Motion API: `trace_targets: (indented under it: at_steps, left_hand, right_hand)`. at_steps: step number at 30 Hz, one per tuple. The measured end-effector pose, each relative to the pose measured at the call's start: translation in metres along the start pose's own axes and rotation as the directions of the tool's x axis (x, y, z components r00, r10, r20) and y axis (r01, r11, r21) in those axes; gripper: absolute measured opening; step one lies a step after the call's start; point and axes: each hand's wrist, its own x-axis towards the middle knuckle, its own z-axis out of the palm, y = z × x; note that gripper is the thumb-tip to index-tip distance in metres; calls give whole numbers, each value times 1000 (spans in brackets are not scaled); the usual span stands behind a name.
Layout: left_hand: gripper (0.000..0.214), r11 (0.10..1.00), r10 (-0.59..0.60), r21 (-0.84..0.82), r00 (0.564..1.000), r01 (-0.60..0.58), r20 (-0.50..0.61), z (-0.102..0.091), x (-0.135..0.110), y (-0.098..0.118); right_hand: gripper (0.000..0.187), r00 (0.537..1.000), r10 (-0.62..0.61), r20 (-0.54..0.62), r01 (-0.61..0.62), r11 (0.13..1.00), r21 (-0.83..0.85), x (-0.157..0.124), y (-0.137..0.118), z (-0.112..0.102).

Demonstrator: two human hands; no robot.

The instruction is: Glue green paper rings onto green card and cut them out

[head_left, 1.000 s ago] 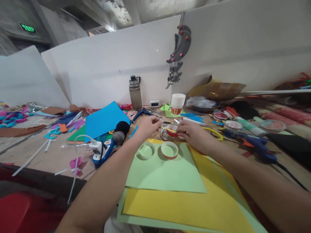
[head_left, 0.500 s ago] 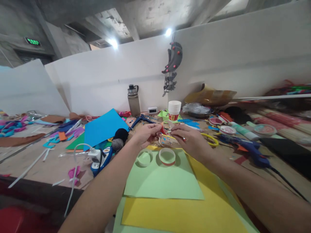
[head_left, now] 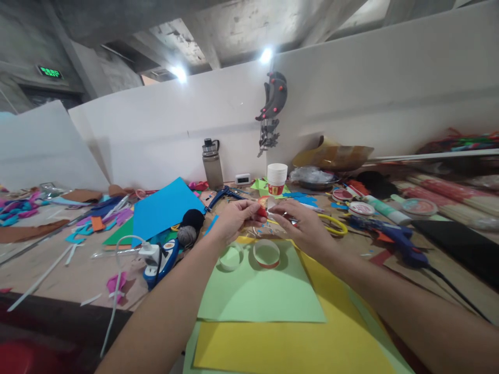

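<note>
My left hand and my right hand meet above the table, each pinching one end of a small red and white paper strip held between them. Just below the hands two cut paper-cup rings lie on a light green sheet: a white ring on the left and a red-edged ring on the right. A yellow sheet lies under the green one. Yellow-handled scissors rest behind my right hand.
A stack of paper cups and a water bottle stand at the back by the white partition. A blue glue gun lies on the right, a blue sheet, yarn balls and a plugged-in tool on the left. Scraps litter the table.
Both hands have lifted off the table with the strip and drawn closer together. The view has tilted up a little. The two rings have stayed in place.
</note>
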Motion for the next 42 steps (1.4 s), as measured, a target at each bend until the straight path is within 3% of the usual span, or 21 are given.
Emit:
trace_targets:
  at_steps: [7,19,24,29,34,42]
  left_hand:
    - [25,998,-62,-26,998,63,32,6,-1,2]
    - [43,987,-76,144,995,65,72,6,-4,0]
    - [44,965,-62,257,996,43,64,5,-4,0]
    - [41,970,-33,240,998,22,44,2,0,-3]
    - [39,955,25,294,999,-37,45,0,0,-6]
    - [45,946,23,324,1000,-17,-13,-2,1,-8]
  right_hand:
    - [22,993,118,-16,-116,989,89,0,-2,6]
    - [18,976,217,2,-215,966,143,0,-2,6]
    - [16,979,205,17,-206,972,110,-1,-3,8]
    - [13,984,176,13,-176,980,90,-1,-3,9]
    - [16,981,188,45,-193,971,144,0,-2,10]
    - [20,966,255,45,-258,928,269,1,2,13]
